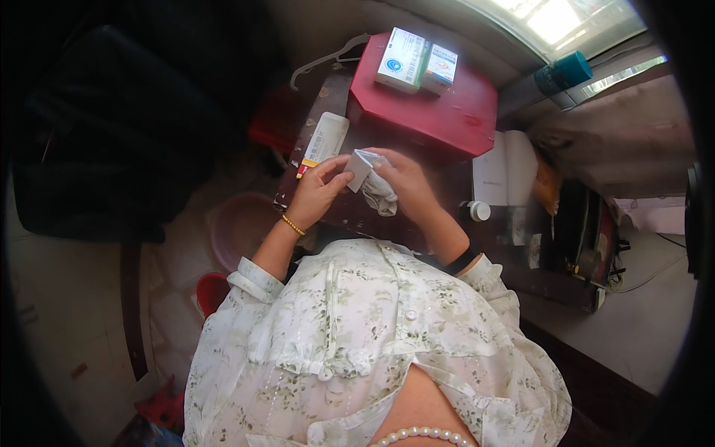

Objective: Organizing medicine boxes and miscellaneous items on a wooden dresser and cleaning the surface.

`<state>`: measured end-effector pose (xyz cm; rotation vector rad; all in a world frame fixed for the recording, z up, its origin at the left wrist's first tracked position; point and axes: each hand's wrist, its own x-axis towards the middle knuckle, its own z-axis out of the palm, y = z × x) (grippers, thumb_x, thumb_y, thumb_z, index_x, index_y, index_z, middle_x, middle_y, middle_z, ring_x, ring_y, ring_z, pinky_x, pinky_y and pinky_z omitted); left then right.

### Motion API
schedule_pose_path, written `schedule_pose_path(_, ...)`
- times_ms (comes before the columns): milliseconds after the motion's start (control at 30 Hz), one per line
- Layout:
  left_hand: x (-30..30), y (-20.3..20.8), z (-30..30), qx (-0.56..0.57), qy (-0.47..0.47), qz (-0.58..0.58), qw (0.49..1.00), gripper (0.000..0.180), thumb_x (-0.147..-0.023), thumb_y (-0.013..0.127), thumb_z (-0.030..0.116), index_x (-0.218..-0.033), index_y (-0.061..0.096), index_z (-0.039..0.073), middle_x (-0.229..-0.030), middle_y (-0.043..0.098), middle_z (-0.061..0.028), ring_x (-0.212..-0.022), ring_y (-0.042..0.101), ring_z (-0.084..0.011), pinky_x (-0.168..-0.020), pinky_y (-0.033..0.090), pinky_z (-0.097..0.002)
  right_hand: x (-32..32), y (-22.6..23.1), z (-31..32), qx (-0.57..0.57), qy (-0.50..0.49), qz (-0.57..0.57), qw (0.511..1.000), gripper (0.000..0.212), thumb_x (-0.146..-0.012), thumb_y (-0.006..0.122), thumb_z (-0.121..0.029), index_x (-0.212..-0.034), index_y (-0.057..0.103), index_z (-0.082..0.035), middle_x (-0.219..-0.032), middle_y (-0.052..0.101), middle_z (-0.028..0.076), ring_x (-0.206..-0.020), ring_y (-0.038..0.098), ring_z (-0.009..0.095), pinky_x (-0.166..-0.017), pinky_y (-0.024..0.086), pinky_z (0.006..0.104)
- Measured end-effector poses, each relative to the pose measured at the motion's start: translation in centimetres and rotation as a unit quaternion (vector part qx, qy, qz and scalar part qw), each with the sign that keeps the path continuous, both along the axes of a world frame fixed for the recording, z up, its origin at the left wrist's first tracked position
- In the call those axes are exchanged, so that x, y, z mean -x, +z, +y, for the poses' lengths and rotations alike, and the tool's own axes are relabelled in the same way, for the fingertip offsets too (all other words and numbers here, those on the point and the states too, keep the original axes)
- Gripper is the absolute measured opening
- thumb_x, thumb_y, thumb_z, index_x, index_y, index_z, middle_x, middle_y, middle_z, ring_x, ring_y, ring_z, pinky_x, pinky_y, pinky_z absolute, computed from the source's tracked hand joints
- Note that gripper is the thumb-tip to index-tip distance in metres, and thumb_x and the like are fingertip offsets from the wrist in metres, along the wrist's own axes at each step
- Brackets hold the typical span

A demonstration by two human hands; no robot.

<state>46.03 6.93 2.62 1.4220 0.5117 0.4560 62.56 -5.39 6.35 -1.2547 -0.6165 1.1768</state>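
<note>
Both my hands meet over the dark wooden table (350, 212), just in front of my chest. My left hand (319, 190) pinches the near edge of a small white folded paper (360, 167). My right hand (404, 181) holds the paper's other side together with a crumpled white cloth or tissue (382, 195) that hangs below it. A long white box with a red and yellow end (322, 141) lies on the table just beyond my left hand. A gold bracelet circles my left wrist and a black band my right wrist.
A dark red box (428, 104) stands at the table's far side with two white and blue cartons (415, 61) on top. A white hanger (328, 59) lies beyond. A white bottle cap (479, 211), an open booklet (505, 167) and clutter sit right. A pink basin (240, 227) is on the floor left.
</note>
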Motion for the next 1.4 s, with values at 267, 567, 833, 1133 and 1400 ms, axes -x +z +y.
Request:
schedule_pose_path(267, 0.9, -0.8, -1.2, 0.276, 0.05, -0.043, 0.959, 0.033, -0.098, 0.064, 0.017, -0.125, 0.063, -0.001, -0.105, 0.07, -0.004, -0.085, 0.066, -0.0087, -0.07, 0.056, -0.0229, 0.4, 0.7, -0.5, -0.033, 0.021, -0.021, 0.999, 0.042, -0.097, 0.059, -0.012, -0.137, 0.052, -0.005, -0.111, 0.065, 0.005, -0.102, 0.061, 0.011, -0.091, 0.049, 0.0268)
schedule_pose_path(567, 4.7, -0.3, -5.8, 0.344, 0.134, -0.143, 0.918, 0.038, -0.101, 0.058, 0.016, -0.136, 0.051, 0.003, -0.107, 0.069, -0.0075, -0.088, 0.069, -0.0163, -0.077, 0.06, -0.0329, 0.3, -5.1, -3.1, -0.026, 0.204, -0.65, 0.732, 0.046, -0.088, 0.066, -0.014, -0.132, 0.057, -0.011, -0.133, 0.058, 0.009, -0.126, 0.053, 0.031, -0.103, 0.044, 0.0436)
schedule_pose_path(833, 13.0, -3.4, -12.1, 0.331, 0.349, -0.135, 0.866, 0.038, -0.098, 0.055, 0.012, -0.135, 0.048, 0.011, -0.109, 0.067, -0.0092, -0.095, 0.068, -0.0214, -0.079, 0.058, -0.0372, 0.0, -7.7, -7.7, -0.082, 0.29, -0.717, 0.629, 0.051, -0.09, 0.051, -0.011, -0.141, 0.051, -0.014, -0.146, 0.049, 0.009, -0.137, 0.044, 0.029, -0.114, 0.034, 0.0465)
schedule_pose_path(1133, 13.9, -1.0, -17.9, 0.364, 0.323, -0.202, 0.85, 0.045, -0.101, 0.053, 0.014, -0.145, 0.045, 0.013, -0.123, 0.064, -0.0104, -0.092, 0.067, -0.0189, -0.075, 0.057, -0.0338, 0.7, -7.7, -0.5, -0.019, 0.232, -0.784, 0.576, 0.051, -0.089, 0.051, -0.01, -0.14, 0.05, -0.008, -0.144, 0.051, 0.012, -0.134, 0.046, 0.033, -0.107, 0.039, 0.0469)
schedule_pose_path(1400, 14.9, 1.2, -19.7, 0.318, 0.333, -0.22, 0.86, 0.047, -0.102, 0.051, 0.012, -0.148, 0.041, 0.008, -0.12, 0.064, -0.0123, -0.091, 0.067, -0.0199, -0.073, 0.057, -0.0339, 7.4, 0.4, -4.1, -0.158, 0.257, -0.538, 0.787, 0.039, -0.09, 0.069, -0.026, -0.123, 0.064, -0.005, -0.118, 0.069, 0.011, -0.112, 0.062, 0.029, -0.094, 0.046, 0.0419)
